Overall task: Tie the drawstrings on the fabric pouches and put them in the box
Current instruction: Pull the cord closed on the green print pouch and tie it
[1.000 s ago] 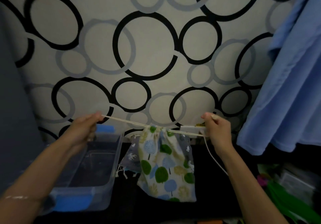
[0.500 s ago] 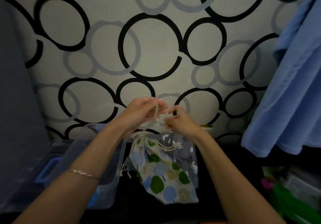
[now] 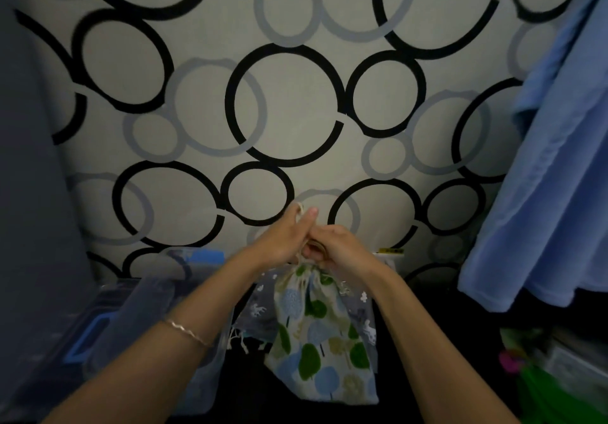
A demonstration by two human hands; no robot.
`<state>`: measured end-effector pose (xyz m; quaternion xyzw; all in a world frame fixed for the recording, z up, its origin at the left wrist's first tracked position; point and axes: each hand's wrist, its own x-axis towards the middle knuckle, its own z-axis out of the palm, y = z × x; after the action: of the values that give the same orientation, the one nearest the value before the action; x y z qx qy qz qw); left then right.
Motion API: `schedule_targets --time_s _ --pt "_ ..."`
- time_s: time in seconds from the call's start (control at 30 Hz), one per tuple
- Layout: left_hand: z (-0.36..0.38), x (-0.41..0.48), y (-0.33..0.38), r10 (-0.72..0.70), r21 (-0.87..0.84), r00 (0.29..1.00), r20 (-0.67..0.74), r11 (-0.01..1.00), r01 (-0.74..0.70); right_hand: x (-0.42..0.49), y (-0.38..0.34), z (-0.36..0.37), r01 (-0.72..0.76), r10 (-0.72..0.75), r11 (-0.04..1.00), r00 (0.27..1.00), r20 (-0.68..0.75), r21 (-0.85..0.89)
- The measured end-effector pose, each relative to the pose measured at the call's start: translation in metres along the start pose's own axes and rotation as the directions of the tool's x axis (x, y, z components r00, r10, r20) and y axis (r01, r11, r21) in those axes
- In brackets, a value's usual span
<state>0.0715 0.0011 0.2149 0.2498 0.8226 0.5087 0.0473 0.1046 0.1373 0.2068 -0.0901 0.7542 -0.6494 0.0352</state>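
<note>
- I see my left hand point(image 3: 283, 239) and right hand point(image 3: 342, 246) touching, just above the gathered neck of the tree-print pouch point(image 3: 316, 334).
- Left fingers pinch the drawstring point(image 3: 300, 208), which loops over them; right fingers curl round the cord lower down.
- The pouch overlaps a grey pouch point(image 3: 260, 308), just right of the clear box point(image 3: 148, 295).

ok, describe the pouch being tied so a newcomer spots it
Below the wall of black and grey rings, right of the clear box, the left hand and right hand work the drawstring of a gathered pouch. It is the pale one printed with green and blue trees, overlapping a grey pouch with white animals.
</note>
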Motion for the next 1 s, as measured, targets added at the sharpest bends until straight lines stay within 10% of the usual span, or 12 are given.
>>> schedule_targets --time_s 0.37,0.57,0.73,1.0 --pt "-0.033 -0.013 -0.016 0.009 -0.083 0.966 -0.259 0.996 -0.032 -0.002 0.013 -0.04 -0.005 0.005 1.0 0.944 -0.33 -0.001" --pt "-0.054 -0.018 -0.045 0.03 0.422 0.995 -0.096 0.907 0.014 -0.005 0.01 -0.028 0.048 -0.062 0.994 0.987 -0.146 -0.096" --pt "-0.006 -0.013 -0.011 0.152 -0.06 0.978 0.143 0.988 -0.145 0.002 0.003 -0.015 0.077 -0.1 0.971 0.991 -0.091 -0.227" --pt "0.009 0.002 -0.025 0.19 0.079 0.981 -0.039 0.979 -0.187 -0.003 0.011 -0.019 0.065 -0.088 0.992 0.969 -0.229 -0.107"
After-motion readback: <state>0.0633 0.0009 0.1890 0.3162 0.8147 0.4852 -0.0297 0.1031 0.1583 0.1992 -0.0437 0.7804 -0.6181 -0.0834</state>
